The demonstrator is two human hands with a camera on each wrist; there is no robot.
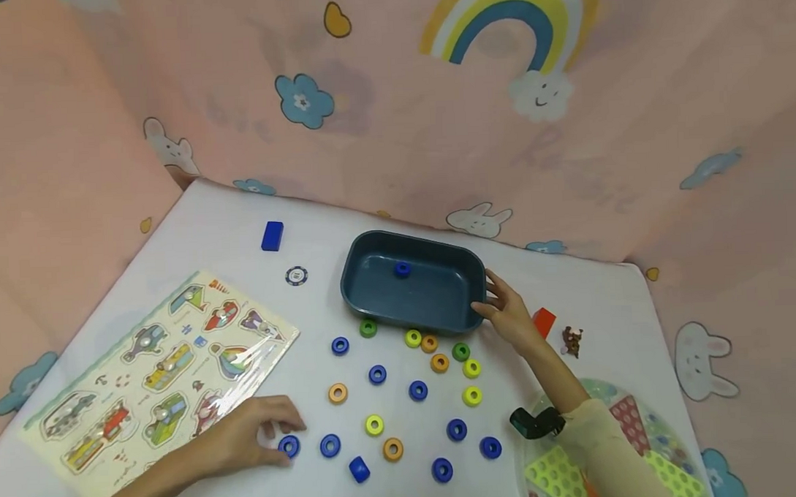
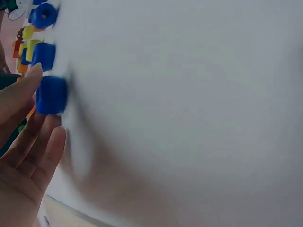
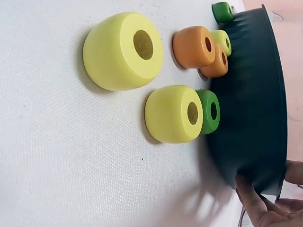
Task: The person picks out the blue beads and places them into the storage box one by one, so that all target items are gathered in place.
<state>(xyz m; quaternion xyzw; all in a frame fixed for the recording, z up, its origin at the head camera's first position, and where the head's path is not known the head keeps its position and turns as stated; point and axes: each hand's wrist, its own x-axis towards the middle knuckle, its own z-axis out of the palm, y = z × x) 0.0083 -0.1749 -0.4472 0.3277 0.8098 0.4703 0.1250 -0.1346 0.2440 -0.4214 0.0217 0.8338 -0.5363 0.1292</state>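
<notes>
My left hand [image 1: 236,437] is low over the table, thumb and fingers curved around a blue bead [image 1: 289,447] that sits on the cloth. In the left wrist view the same bead [image 2: 51,94] lies between the thumb and the fingertips, which are right at its sides and not closed on it. My right hand [image 1: 511,319] grips the right end of a dark teal tray [image 1: 409,306], thumb over the rim and fingers along the outer wall. One blue bead [image 1: 402,269] lies inside the tray. Another blue bead [image 1: 329,446] stands just right of the left hand.
Several yellow beads [image 1: 472,396], orange beads [image 1: 338,393] and green beads [image 1: 461,351] are scattered before the tray. A puzzle board [image 1: 203,321] lies left, with a blue block [image 1: 272,236] and a poker chip [image 1: 296,275] beyond. A red block [image 1: 543,322] and figurine [image 1: 572,341] are right.
</notes>
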